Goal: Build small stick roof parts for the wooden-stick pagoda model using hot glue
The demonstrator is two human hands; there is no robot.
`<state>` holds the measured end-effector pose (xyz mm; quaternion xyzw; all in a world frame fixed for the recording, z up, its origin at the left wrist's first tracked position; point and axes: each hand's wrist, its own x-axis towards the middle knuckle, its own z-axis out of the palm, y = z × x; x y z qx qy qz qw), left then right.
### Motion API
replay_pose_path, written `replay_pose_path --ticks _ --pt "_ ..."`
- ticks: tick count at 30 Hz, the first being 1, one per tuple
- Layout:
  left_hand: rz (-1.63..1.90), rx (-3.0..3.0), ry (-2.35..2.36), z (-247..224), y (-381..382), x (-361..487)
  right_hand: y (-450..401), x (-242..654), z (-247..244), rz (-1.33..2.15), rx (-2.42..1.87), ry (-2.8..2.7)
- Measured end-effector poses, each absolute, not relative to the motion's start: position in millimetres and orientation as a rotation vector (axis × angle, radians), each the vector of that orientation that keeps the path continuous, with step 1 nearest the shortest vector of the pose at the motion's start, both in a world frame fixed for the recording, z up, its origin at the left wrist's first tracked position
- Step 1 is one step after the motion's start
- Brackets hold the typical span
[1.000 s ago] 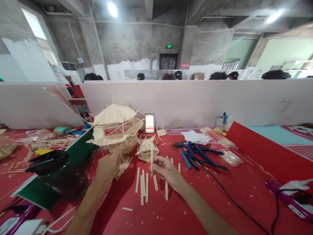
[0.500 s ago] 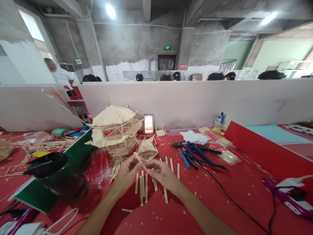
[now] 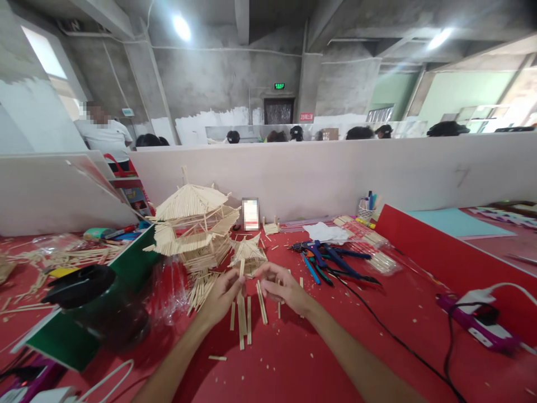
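Note:
My left hand pinches a short wooden stick, held nearly upright between thumb and fingers. To its right my right hand is raised with thumb and fingers apart and nothing visible between them. Just behind both hands stands a small stick pavilion. A larger pavilion model with tiered roofs rises at the back left. Below and between the hands, several pale wooden strips lie on the red table.
A glue gun and pliers lie right of the hands, with a black cable running forward. A dark lidded jug stands left by a green board. Purple power strips sit at both sides. A person stands beyond the partition.
My right hand has come off the stick and moved slightly right. The stick in my left hand has turned from slanted to nearly upright. The camera view has shifted a little.

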<state>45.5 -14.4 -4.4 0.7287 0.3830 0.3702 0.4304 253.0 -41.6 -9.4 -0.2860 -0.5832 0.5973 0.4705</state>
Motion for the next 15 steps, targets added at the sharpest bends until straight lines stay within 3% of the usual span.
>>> replay_pose_path --ticks 7,15 --pt "0.981 1.799 0.973 -5.4 -10.6 42.6 -39.9 251.0 -17.5 1.434 -0.793 -1.552" --pt "0.976 1.772 0.945 -4.0 -9.6 40.6 -30.7 266.1 -18.5 0.82 -1.236 -1.849"
